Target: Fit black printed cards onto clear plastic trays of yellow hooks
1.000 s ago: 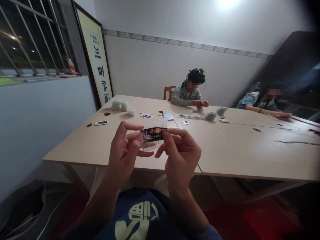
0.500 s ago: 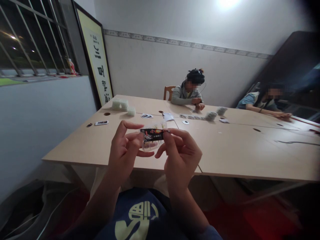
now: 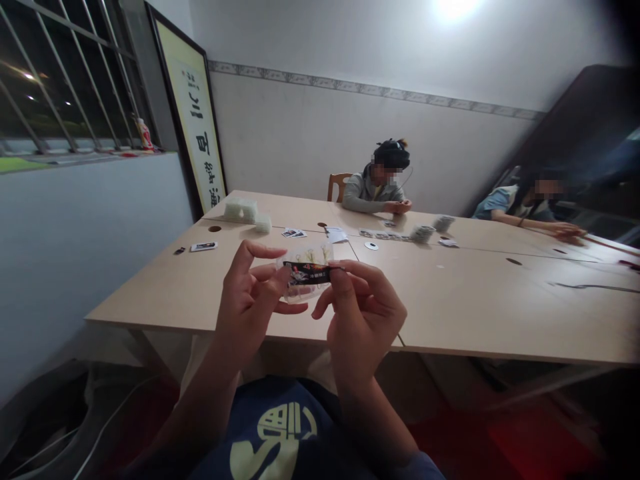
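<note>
A small clear plastic box (image 3: 305,295) with thin gold-coloured wire-like pieces in it is held up above the near part of the table. My left hand (image 3: 250,283) grips its left side, thumb in front and fingers behind. Across the front of the box runs a black printed label (image 3: 313,274), its left end under my left thumb. The other end is pinched between thumb and forefinger of my right hand (image 3: 367,313), and the remaining right fingers are curled in.
On the table (image 3: 165,293) lie a white-and-black card (image 3: 204,247), printed cards (image 3: 294,233), white paper (image 3: 337,234) and a white disc (image 3: 371,245). Clear box stacks (image 3: 240,210) stand at the far left, more stacks (image 3: 423,233) near a person (image 3: 367,193) opposite. Another person (image 3: 520,203) sits far right.
The right end of the label and my right hand have shifted slightly right and down. My left hand keeps its grip. The person opposite has brought both hands together higher up.
</note>
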A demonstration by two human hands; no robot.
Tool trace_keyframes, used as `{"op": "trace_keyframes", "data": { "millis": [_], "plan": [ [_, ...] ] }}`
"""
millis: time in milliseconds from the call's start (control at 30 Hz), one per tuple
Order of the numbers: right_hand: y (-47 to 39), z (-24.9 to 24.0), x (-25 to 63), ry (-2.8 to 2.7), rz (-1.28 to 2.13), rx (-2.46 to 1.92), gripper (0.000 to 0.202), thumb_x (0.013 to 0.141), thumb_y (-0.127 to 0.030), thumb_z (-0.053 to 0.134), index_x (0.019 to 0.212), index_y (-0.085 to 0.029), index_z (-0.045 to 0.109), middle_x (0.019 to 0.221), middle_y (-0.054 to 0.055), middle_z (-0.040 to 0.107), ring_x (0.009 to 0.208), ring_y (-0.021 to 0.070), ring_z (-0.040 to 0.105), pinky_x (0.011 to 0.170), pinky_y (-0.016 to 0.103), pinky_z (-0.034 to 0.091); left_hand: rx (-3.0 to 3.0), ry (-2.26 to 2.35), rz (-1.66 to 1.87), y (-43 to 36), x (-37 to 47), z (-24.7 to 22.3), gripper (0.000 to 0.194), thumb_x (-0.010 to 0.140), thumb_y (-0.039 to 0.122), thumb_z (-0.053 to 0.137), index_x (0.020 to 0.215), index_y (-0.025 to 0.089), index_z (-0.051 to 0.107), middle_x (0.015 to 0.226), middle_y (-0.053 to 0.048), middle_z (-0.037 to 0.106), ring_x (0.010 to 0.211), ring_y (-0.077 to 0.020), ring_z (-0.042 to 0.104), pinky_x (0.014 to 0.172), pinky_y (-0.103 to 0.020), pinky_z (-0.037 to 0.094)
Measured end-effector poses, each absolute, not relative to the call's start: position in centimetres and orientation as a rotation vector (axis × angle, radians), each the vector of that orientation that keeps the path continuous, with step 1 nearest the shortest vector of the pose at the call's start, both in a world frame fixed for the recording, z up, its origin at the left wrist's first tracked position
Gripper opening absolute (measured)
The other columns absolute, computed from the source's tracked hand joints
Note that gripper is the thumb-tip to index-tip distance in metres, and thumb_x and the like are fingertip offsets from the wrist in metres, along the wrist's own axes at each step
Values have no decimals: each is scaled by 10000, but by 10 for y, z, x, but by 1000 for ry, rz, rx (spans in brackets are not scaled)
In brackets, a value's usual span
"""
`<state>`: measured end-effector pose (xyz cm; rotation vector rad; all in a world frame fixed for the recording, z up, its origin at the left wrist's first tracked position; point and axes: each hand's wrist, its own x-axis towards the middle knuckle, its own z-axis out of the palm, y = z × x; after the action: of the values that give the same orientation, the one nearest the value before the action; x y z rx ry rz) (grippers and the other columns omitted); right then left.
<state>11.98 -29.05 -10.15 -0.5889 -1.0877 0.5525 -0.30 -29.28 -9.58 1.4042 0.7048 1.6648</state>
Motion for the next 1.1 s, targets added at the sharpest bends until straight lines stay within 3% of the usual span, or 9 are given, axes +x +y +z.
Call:
{"op": "trace_keyframes", "data": {
  "millis": [400,1100],
  "plan": [
    [-291,-99,120,-1084,581,-652,92,870,-322,728,860,-231,723,594,-64,697,346,74,549,333,209,444,1398,734,1678,-295,-4,-97,260,942,428,690,1049,254,528,880,-20,805,754,-277,813,496,-303,682],
    [-293,-97,121,-1056,624,-638,17,841,-225,731,836,-237,741,572,-79,686,340,59,556,323,169,439,1382,698,1676,-295,-4,-97,237,958,401,678,1060,247,530,954,-40,810,784,-271,814,521,-301,690]
  ]
}}
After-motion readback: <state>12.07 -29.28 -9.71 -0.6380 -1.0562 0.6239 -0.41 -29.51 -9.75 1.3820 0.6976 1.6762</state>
